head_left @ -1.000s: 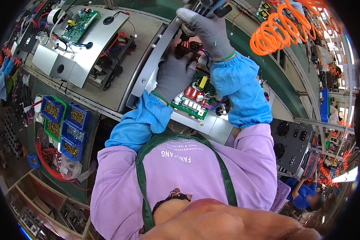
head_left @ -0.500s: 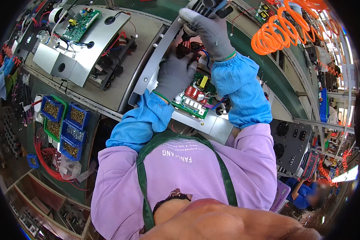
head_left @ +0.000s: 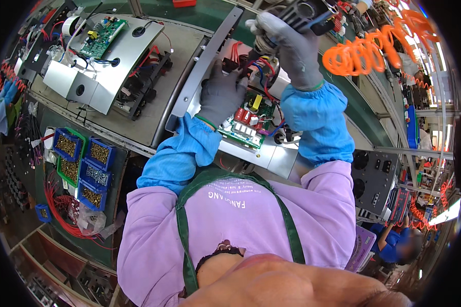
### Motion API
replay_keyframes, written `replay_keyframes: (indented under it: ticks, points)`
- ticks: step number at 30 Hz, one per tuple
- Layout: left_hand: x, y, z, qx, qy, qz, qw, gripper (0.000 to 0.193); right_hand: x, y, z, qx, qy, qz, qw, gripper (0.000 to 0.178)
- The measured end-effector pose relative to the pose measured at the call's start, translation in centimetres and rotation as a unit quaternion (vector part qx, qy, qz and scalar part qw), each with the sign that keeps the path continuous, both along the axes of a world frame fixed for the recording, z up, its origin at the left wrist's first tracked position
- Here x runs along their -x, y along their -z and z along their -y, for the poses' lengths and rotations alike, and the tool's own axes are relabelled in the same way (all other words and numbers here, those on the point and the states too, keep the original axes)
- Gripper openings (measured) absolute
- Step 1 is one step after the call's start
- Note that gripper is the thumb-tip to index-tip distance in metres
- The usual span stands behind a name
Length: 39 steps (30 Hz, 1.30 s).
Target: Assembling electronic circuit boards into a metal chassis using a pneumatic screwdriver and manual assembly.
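Open metal case (head_left: 279,159) on the bench (head_left: 143,125), seen from above. The right hand (head_left: 294,53), gloved in grey, has shifted toward 3 o'clock within the last half second, carrying the power tool (head_left: 299,19) off the red wires (head_left: 235,49), which now lie uncovered. The shift appears to free that spot of the tool; whether anything there is fastened cannot be told. The right hand is closed firmly around the tool, whose nose slants toward 8 o'clock. The left hand (head_left: 221,94) is nearly where it was, fingers partly spread with the tips among the wiring beneath the red wires; whether it grips anything cannot be told. The case lies at 12 o'clock, its tall grey edge leaning toward 1 o'clock. Inside, below the wiring, sits a green circuit board (head_left: 268,109) bearing a yellow block, red blocks at mid-board and white blocks toward 6 o'clock. Blue screw bins (head_left: 98,151) stand at 9 o'clock; an orange coiled hose (head_left: 363,56) hangs at 2 o'clock.
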<state>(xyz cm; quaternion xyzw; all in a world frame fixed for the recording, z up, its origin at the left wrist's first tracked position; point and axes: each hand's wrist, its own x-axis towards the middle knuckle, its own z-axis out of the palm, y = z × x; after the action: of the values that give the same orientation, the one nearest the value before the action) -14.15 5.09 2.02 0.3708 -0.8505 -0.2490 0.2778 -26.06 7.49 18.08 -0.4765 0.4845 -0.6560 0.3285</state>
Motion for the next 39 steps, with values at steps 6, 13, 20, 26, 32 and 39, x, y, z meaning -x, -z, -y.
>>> replay_keyframes:
  ticks: [6, 13, 20, 26, 32, 39]
  points:
    - [0.2, -1.0, -0.1, -0.021, 0.000, 0.027, 0.999, 0.039, 2.2, 3.2, -1.5, 0.059, 0.025, -0.124, 0.990, 0.038]
    - [0.0, -0.9, -0.1, -0.034, 0.000, 0.027, 0.999, 0.040, 2.7, 4.7, -1.3, 0.094, 0.012, -0.144, 0.985, 0.036]
    - [0.1, -0.4, 0.0, -0.021, -0.002, 0.015, 1.000, 0.040, 2.8, 3.5, -0.8, 0.000, -0.003, -0.092, 0.996, 0.032]
    - [0.4, -0.5, 0.1, -0.029, 0.001, 0.020, 0.999, 0.040, 3.3, 3.9, -0.4, -0.007, 0.000, -0.017, 1.000, 0.023]
    - [-0.7, 0.9, 0.5, -0.030, -0.024, -0.051, 0.998, 0.034, 2.4, 4.5, 0.3, -0.021, -0.017, 0.029, 0.999, 0.025]
    - [-9.8, -3.4, -6.7, 0.027, 0.076, -0.152, 0.985, 0.042, 2.8, 3.5, -1.2, -0.030, -0.012, 0.031, 0.999, 0.030]
